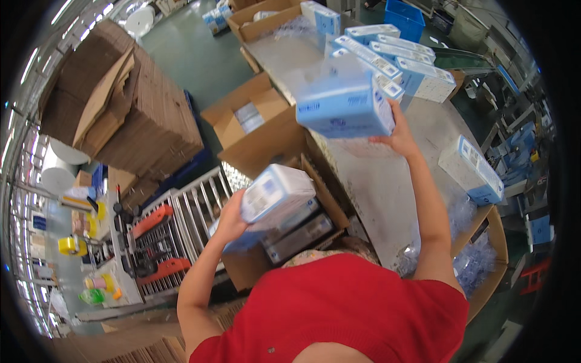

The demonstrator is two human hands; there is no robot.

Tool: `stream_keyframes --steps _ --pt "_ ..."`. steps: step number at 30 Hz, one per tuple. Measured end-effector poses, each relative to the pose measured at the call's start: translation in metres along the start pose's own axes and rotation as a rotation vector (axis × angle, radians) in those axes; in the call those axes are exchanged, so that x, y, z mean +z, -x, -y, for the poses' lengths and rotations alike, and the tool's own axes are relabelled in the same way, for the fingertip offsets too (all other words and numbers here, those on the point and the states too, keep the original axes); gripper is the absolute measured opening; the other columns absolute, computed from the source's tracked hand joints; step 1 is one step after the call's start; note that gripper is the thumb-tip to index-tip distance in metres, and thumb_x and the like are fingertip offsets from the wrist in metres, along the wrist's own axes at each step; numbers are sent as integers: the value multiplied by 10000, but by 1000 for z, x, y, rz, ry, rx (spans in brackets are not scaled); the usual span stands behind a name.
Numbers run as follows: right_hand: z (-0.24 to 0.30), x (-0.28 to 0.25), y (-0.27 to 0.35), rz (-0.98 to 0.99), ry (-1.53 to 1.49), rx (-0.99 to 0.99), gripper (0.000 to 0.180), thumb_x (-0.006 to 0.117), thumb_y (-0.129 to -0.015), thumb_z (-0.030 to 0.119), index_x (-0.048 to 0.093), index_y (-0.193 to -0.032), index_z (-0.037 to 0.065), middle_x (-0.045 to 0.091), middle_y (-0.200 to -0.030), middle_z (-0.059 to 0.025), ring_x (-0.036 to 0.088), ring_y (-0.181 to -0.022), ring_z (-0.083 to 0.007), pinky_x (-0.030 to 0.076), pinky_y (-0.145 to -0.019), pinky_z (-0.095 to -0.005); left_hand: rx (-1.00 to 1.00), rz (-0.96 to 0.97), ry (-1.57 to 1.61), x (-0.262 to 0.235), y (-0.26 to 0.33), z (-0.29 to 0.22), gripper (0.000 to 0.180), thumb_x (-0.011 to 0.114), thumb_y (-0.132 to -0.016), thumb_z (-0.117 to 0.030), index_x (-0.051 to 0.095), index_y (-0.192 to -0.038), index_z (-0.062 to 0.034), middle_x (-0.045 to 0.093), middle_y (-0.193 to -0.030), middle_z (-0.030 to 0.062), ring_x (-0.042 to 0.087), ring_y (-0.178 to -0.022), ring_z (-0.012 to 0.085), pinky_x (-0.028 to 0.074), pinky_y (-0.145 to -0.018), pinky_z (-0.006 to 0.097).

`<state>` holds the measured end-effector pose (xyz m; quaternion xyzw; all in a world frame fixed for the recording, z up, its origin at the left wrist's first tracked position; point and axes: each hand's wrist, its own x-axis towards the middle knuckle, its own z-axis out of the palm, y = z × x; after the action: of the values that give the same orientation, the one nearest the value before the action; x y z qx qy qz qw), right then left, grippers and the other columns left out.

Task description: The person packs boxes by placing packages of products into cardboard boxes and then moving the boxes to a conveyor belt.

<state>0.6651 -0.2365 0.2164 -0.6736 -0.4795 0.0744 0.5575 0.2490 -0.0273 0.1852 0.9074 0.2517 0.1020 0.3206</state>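
Observation:
My left hand (232,219) grips a white and blue wrapped pack (275,190) and holds it tilted over an open cardboard carton (321,193) that has similar packs inside. My right hand (396,132) is raised over the grey table (387,181), fingers around the edge of a larger blue pack (345,106) in a loose clear plastic sleeve. A row of several blue and white boxes (393,57) lies on the table just beyond that hand. My red shirt fills the lower middle of the view.
One more blue and white box (472,169) lies at the table's right edge near crumpled clear plastic (469,260). Another open carton (254,127) stands on the floor to the left. A tall stack of flattened cardboard (133,109) and a roller conveyor (193,212) are further left. A blue crate (404,18) sits far back.

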Motion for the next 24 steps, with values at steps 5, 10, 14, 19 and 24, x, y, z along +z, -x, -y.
stream_keyframes --steps 5,10,14,19,24 --pt "40 36 -2 17 -78 -3 857 864 -544 106 416 -1272 57 554 -1101 -51 520 -1039 -193 406 -919 -312 81 -24 -266 73 -27 46 671 571 -618 51 399 -1263 -11 516 -1140 216 503 -1013 414 418 -872 449" --pt "64 57 -15 42 -286 -3 770 839 -587 72 436 -1243 49 576 -1080 -47 537 -1017 -157 438 -888 -301 -29 -13 -378 87 -33 40 670 668 -583 6 419 -1205 -23 538 -1055 177 559 -900 387 456 -811 438" --pt "76 73 -11 143 -452 236 759 822 -579 38 439 -1234 39 575 -1053 -46 540 -1011 -158 483 -817 -304 -87 359 -208 134 -5 52 786 797 -560 -166 403 -1228 -36 529 -1120 194 557 -991 410 479 -832 463" --pt "85 105 -1 289 -443 261 779 827 -558 39 445 -1237 53 553 -1113 -49 526 -1046 -173 478 -841 -313 -3 920 101 185 4 66 920 728 -709 -498 299 -1414 -92 351 -1424 199 314 -1333 324 267 -1091 373" --pt "117 175 20 687 -294 -11 774 854 -558 150 458 -1218 72 529 -1128 -69 501 -1075 -235 395 -933 -402 -423 569 376 251 -22 147 769 587 -798 -568 388 -1369 -93 396 -1376 210 380 -1262 360 283 -1065 432"
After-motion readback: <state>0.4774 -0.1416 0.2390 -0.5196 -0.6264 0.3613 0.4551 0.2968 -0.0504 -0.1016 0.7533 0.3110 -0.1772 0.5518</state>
